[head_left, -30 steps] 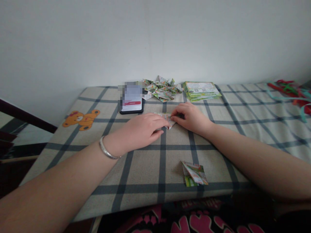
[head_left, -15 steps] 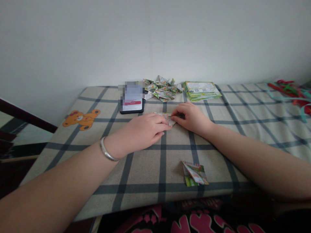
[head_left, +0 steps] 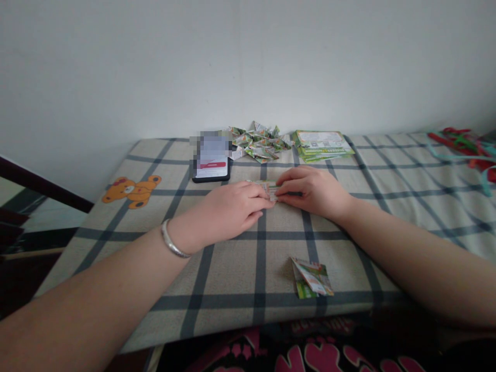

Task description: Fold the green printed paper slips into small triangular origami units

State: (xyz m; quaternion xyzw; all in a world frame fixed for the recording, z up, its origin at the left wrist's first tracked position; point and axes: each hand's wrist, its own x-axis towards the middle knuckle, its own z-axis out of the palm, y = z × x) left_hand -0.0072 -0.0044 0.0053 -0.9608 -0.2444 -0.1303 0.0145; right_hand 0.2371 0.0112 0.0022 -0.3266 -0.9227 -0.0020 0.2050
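Observation:
A small printed paper (head_left: 272,191), white with orange and green, lies on the tablecloth, mostly hidden under my fingers. My left hand (head_left: 234,207), with a silver bangle at the wrist, rests flat across its left part, fingers stretched out. At the paper's right edge, my right hand (head_left: 313,190) has its thumb and fingertips closed on it in a pinch. Closer to my body, a folded piece of printed paper (head_left: 313,279) lies by itself. Several folded paper pieces (head_left: 260,143) are heaped near the wall, beside a stack of green-edged leaflets (head_left: 323,144).
A phone (head_left: 211,160) with a lit, partly blurred screen lies left of the heap. An orange bear picture (head_left: 134,192) is on the checked tablecloth (head_left: 220,279). Red, green and teal strips (head_left: 470,150) lie at the far right. A white wall (head_left: 240,62) borders the table's back.
My right hand has shifted slightly to the right and its fingers have straightened a little at the paper's edge. My left hand has stayed almost in place.

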